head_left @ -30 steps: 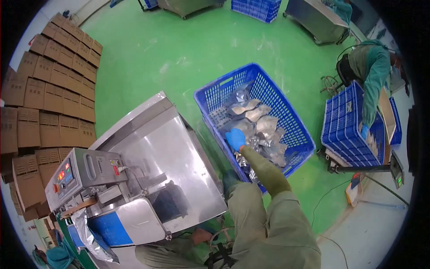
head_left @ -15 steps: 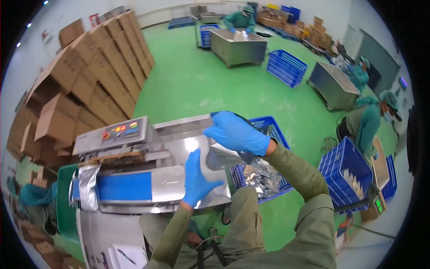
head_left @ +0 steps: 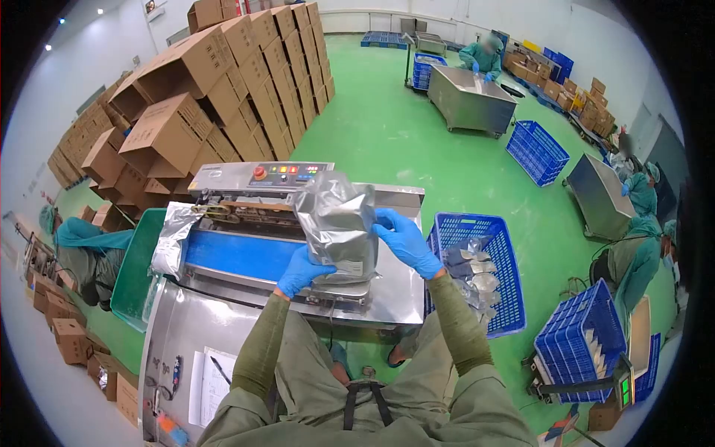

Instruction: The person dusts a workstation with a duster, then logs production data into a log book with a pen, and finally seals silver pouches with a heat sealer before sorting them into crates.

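Observation:
A filled silver foil pouch (head_left: 337, 227) stands upright in front of me, above the metal bed of a band sealer (head_left: 402, 287). My left hand (head_left: 304, 273), in a blue glove, is closed round its lower left corner. At the pouch's right edge, my gloved right hand (head_left: 408, 242) has its fingers bent and pressed against the foil. The sealer's control panel (head_left: 287, 173), with lit displays, is partly behind the pouch. Its blue conveyor belt (head_left: 231, 253) runs leftward, and another foil pouch (head_left: 173, 240) hangs over the left end.
Right of the sealer, a blue crate (head_left: 514, 298) holds several foil pouches. A green bin (head_left: 138, 287) stands at the left end. Papers (head_left: 212, 384) and a pen lie on the near metal table. Stacked cartons (head_left: 253, 82) rise behind. Co-workers (head_left: 480, 56) are at steel tubs and crates.
The pouch has come from the right, by the crate, to upright over the sealer. My left hand has closed on it. The head view has shifted.

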{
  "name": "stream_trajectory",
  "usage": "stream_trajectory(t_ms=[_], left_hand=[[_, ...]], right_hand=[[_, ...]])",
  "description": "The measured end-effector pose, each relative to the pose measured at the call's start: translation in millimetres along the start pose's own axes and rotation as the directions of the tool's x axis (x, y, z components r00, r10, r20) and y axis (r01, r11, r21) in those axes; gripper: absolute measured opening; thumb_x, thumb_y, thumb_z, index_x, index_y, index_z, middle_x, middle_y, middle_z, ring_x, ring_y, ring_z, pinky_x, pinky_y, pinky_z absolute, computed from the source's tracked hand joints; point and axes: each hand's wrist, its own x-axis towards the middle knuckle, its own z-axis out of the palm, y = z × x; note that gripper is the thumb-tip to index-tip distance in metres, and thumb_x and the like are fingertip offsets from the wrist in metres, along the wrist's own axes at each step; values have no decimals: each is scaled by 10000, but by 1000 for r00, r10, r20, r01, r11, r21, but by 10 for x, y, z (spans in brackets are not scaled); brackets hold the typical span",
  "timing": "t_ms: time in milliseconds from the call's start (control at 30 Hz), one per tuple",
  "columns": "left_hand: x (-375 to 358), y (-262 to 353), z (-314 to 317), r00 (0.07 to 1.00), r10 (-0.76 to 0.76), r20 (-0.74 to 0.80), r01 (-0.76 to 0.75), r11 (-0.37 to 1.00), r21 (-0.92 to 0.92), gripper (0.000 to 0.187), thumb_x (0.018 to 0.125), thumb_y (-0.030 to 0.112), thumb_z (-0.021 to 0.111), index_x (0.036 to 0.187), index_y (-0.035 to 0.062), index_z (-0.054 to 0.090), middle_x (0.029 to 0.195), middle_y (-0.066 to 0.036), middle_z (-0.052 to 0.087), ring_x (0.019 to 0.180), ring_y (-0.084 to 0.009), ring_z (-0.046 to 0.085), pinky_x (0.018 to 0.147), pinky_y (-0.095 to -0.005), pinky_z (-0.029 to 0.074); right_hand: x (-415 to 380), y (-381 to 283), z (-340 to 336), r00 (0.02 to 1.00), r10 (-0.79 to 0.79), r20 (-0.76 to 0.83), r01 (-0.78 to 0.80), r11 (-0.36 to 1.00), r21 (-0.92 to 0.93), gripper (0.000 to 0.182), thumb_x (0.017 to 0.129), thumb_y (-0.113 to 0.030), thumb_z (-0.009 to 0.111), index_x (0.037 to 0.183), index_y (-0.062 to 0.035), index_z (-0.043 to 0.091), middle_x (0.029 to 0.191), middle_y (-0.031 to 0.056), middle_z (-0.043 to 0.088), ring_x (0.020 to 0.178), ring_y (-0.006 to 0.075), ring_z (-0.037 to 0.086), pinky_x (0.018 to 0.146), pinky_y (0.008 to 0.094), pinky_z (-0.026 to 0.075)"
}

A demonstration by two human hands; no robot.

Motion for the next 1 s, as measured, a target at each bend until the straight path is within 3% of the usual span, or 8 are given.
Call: stream_trajectory(t_ms=[133, 267, 400, 533, 667, 800, 900, 1000], left_hand=[[-4, 117, -189, 890, 405, -208, -433, 895, -109, 391, 878, 154, 726, 1213, -2, 598, 1001, -68, 703, 913, -134, 637, 800, -297, 523], [-44, 471, -422, 880, 445, -167, -392, 878, 275, 260, 928, 129, 659, 1164, 32, 607, 941, -98, 689, 789, -189, 651, 689, -333, 502], [-56, 234, -704, 722, 691, -38, -473, 533, 702, 240, 903, 75, 652, 1142, 78, 632, 1048, -131, 699, 872, -354, 672, 690, -381, 528], [-180, 244, -544, 440, 896, -62, -505, 304, 808, 204, 885, 38, 688, 1088, 53, 690, 1111, -97, 716, 967, -249, 698, 813, -302, 551], [-108, 174, -38, 666, 438, -604, -482, 870, 99, 115, 918, 89, 676, 992, 12, 718, 774, -80, 686, 676, -102, 599, 628, -296, 480], [173, 257, 10, 718, 319, -619, -337, 937, 92, 191, 874, 155, 681, 837, -29, 717, 625, -59, 623, 559, -84, 517, 522, -320, 418], [652, -271, -69, 876, 106, -471, -82, 994, 71, 275, 818, 182, 704, 670, -45, 660, 555, -43, 568, 559, -79, 491, 533, -333, 394], [985, -836, -133, 835, 79, -545, -62, 997, 50, 262, 795, 169, 721, 642, -35, 662, 545, -39, 574, 546, -86, 503, 522, -336, 389]], right_hand=[[46, 48, 94, 989, -114, -89, 94, 975, -201, 186, 949, -184, 609, 1064, -46, 658, 830, 159, 681, 733, 271, 668, 640, 359, 501], [9, -50, 129, 972, -212, -102, 159, 913, -375, 112, 923, -169, 612, 942, -61, 640, 774, 188, 637, 661, 346, 636, 537, 403, 472], [-187, 364, -56, 853, -508, -122, 306, 676, -670, 66, 838, -97, 679, 882, -79, 633, 802, 139, 647, 659, 316, 635, 528, 402, 476], [-322, 292, -10, 779, -581, -235, 407, 754, -516, 158, 803, -24, 704, 950, -71, 670, 861, 80, 680, 741, 276, 674, 591, 341, 514], [-328, 360, 345, 909, -94, -406, 147, 984, 101, 136, 914, -106, 667, 1013, -21, 702, 772, 58, 689, 655, 125, 614, 586, 286, 481], [-299, -11, 279, 787, 445, -428, -259, 867, 426, 219, 922, -164, 648, 815, 26, 668, 622, -6, 540, 567, 66, 477, 498, 295, 377], [-90, 708, 454, 834, 336, -437, -207, 926, 316, 299, 911, -210, 634, 706, 7, 624, 589, 7, 542, 510, 83, 453, 472, 294, 358], [63, 1180, 629, 820, 378, -429, -294, 922, 251, 333, 911, -224, 630, 665, 0, 611, 581, 21, 552, 498, 94, 465, 458, 294, 358]])
